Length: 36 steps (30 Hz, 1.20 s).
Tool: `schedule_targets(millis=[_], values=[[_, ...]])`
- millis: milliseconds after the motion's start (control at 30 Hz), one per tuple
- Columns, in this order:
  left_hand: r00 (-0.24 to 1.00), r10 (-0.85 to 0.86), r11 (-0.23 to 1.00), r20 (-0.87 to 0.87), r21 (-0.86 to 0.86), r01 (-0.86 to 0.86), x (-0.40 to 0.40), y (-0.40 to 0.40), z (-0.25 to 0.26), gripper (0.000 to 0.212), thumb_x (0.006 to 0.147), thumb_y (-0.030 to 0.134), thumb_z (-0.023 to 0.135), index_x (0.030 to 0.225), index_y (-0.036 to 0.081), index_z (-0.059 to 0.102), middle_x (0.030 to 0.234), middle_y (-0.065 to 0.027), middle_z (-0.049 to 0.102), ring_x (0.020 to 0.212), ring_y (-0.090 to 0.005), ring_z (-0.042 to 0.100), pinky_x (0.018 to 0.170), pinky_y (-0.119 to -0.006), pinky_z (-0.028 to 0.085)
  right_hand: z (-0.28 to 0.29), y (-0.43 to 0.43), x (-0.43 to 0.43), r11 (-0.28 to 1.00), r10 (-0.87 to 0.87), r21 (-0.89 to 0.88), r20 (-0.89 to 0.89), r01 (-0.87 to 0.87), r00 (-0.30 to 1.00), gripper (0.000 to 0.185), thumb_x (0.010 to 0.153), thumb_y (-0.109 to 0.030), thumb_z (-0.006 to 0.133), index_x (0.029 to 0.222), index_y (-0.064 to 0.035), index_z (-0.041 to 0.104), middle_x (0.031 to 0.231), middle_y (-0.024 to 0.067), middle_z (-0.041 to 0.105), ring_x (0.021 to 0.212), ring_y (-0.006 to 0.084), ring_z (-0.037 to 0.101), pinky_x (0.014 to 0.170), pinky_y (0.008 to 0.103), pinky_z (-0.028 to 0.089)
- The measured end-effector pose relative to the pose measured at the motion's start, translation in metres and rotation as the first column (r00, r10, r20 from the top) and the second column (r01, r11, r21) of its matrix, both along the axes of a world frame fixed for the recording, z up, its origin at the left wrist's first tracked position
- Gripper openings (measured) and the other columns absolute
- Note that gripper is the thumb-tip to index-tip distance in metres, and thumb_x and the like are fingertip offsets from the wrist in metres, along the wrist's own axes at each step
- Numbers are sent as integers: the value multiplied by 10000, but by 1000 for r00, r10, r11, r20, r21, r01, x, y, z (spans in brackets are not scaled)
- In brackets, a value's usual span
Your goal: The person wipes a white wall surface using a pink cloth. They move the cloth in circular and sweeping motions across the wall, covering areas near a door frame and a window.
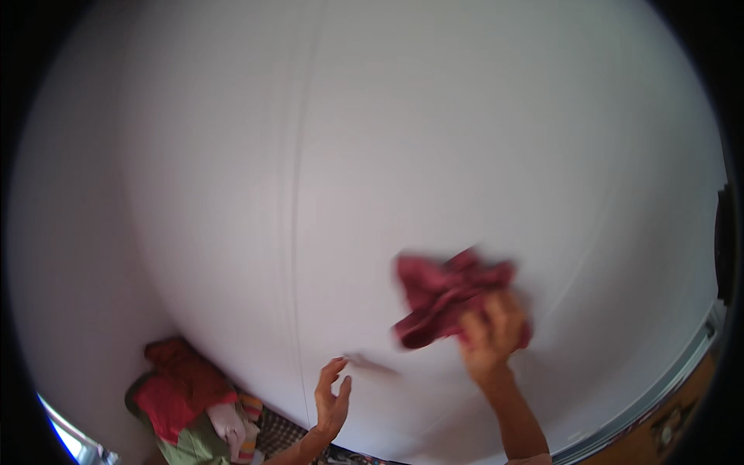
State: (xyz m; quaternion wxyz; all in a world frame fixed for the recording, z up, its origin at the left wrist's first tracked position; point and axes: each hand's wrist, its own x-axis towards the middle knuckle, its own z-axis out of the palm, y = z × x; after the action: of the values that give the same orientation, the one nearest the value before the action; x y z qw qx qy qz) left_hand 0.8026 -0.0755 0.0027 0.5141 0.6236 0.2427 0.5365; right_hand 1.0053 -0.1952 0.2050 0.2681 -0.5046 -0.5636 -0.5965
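Note:
A crumpled dark red cloth [439, 296] lies against the pale wall [407, 145], right of the middle and low in the view. My right hand [491, 331] is on its lower right part, fingers spread over the fabric and gripping it; hand and cloth are blurred. Lower and to the left, my left hand [333, 398] is raised near the wall with its fingers apart and slightly curled, holding nothing. A faint shadow falls on the wall beside its fingertips.
At the lower left, a pile of red, green and pinkish fabrics [189, 401] sits beside a checked cloth [279, 430]. A metallic-looking rail [645, 407] borders the wall at the lower right, with a brown surface [645, 442] beyond it. A dark object [725, 244] stands at the right edge.

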Motion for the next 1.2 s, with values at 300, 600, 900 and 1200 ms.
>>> schedule_targets(millis=[300,600,900,1200], values=[[979,-50,989,-200,126,76,-57,-15,-38,322,904,41,659,1221,91,636,1187,-118,688,1069,-312,677,908,-384,541,33,35,-44,998,11,-55,26,-10,1000,430,812,-62,739,1232,-124,670,1328,156,562,1204,366,532,1022,523,447],[974,-114,993,-193,-13,114,-91,13,-54,320,930,55,648,1247,93,632,1216,-105,688,1069,-276,687,886,-346,561,21,169,-128,992,94,-85,26,-91,995,395,782,-79,733,1167,-146,682,1223,148,609,1107,362,595,943,521,469],[965,-261,929,-6,-272,249,-122,75,-51,334,1015,155,591,1310,-2,574,1234,-140,673,1140,-219,642,959,-367,527,-108,201,-165,707,293,-576,-289,-410,911,464,653,-29,731,1095,-170,733,1114,77,640,1060,299,611,897,443,490],[906,-421,875,46,-241,419,-126,108,-44,409,1028,172,564,1411,42,506,1310,-111,628,1230,-201,580,1036,-379,461,-48,178,-140,988,153,31,-253,-150,955,562,749,44,566,1306,-30,570,1410,237,470,1281,482,457,1059,602,373]])
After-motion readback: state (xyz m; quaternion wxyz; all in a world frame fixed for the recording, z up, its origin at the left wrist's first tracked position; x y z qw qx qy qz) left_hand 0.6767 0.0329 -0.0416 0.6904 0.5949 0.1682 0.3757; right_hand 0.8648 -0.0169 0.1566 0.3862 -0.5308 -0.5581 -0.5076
